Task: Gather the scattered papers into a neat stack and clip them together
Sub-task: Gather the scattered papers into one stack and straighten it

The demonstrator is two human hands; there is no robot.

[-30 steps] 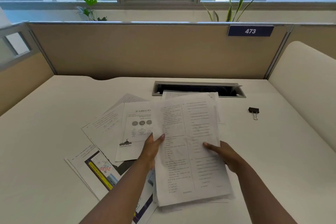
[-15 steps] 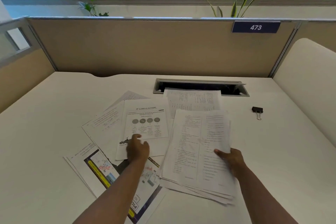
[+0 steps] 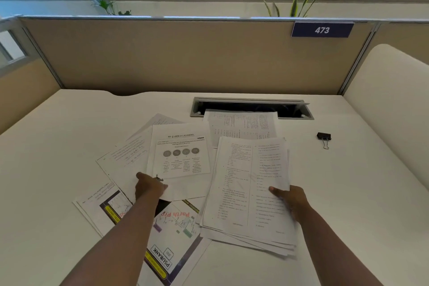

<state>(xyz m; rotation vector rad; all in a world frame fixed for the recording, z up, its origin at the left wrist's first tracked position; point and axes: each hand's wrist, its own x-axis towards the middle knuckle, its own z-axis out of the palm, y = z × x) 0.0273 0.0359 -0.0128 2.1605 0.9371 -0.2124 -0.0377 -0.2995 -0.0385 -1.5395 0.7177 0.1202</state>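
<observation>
A loose stack of printed papers [image 3: 246, 190] lies on the white table [image 3: 348, 204], at about 5 o'clock from the table's middle, its sheets fanned out unevenly at the near edge. The right hand [image 3: 290, 199] is placed on the stack's right side, thumb laid across the top sheet and the fingers curled under the edge, so the stack is gripped. At 9 o'clock from the stack, a sheet with four grey circles [image 3: 180, 158] lies flat; its near left corner is held by the left hand [image 3: 149, 187], whose fingers are bent over the paper's edge. Beneath that sheet, further pages [image 3: 130, 158] are spread toward 10 o'clock, and a coloured flyer [image 3: 171, 234] lies at 7 o'clock, partly covered by the left forearm. One more printed page [image 3: 241, 124] is seen at 12 o'clock from the stack, its far edge reaching the cable slot [image 3: 251, 105] in the table. A black binder clip [image 3: 324, 138] rests alone on the table at 2 o'clock from the stack, well apart from the papers. A tan partition [image 3: 185, 58] with a number plate [image 3: 322, 29] stands behind.
</observation>
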